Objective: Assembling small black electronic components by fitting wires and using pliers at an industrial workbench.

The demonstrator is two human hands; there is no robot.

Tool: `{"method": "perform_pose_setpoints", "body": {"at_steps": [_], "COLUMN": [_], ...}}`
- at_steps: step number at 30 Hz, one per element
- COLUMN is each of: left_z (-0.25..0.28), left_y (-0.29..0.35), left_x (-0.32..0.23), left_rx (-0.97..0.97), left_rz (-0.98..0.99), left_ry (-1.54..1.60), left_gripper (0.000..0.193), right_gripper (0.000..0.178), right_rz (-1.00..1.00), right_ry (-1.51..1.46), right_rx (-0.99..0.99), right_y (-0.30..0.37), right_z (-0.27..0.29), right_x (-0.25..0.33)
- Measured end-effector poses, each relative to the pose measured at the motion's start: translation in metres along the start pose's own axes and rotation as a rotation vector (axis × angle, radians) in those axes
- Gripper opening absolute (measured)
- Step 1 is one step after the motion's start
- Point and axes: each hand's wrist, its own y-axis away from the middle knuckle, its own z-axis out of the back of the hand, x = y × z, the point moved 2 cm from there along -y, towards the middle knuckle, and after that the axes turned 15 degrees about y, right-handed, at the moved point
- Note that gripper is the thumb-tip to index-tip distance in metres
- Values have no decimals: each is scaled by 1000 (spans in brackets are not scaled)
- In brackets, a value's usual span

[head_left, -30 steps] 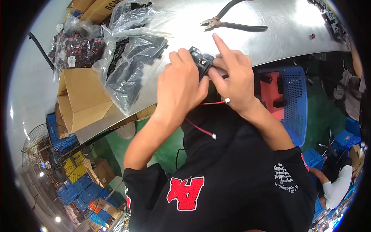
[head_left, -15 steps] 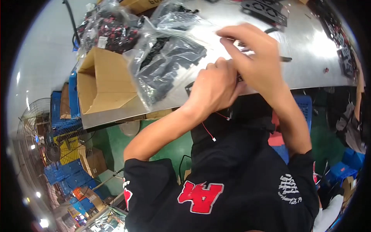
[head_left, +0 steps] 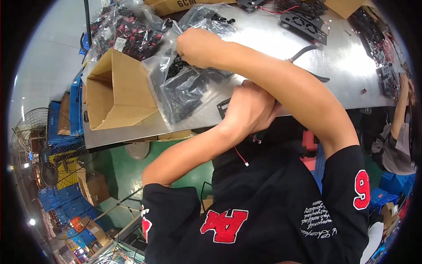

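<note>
My left hand (head_left: 251, 108) is closed around a black plate with cut-outs (head_left: 223, 107), held at the table's front edge. Only the plate's left end shows; thin red wires with a white connector (head_left: 246, 164) hang below. My right arm crosses over the left to a clear plastic bag of black parts (head_left: 187, 90). There my right hand (head_left: 198, 46) is at the bag's upper part, fingers curled down and closed; whatever they grip is hidden. Under and beside my right forearm lies a tool with black curved handles (head_left: 304, 53), partly covered.
An open cardboard box (head_left: 127, 90) stands at the table's left edge, near a bag of red and black parts (head_left: 127, 35). Black plates with round cut-outs (head_left: 303, 24) lie at the back. A co-worker's arm (head_left: 399, 112) is at far right; a caged fan (head_left: 46, 171) stands left.
My right hand has left the spot beside my left hand and swung left and away to the bag of black parts. The left hand stays on the plate; the black-handled tool shows more.
</note>
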Motion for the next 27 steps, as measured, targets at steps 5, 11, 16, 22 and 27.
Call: {"method": "perform_pose_setpoints", "body": {"at_steps": [5, 11, 16, 22, 27], "left_z": [1, 1, 11, 15, 16], "left_y": [-1, -3, -1, -6, -10], "left_x": [4, 4, 6, 8, 10], "left_rx": [-118, 74, 23, 46, 71], "left_rz": [-56, 29, 9, -48, -84], "left_ry": [-24, -9, -46, 22, 20], "left_gripper": [71, 48, 48, 47, 45], "right_gripper": [12, 22, 27, 25, 21], "right_rz": [-13, -124, -373, -695, -443], "right_ry": [28, -234, -797, -894, -599], "right_rx": [-102, -387, -316, -203, -245], "right_y": [7, 45, 157, 261, 256], "right_z": [13, 40, 71, 66, 45], "right_x": [4, -14, -45, -31, -34]}}
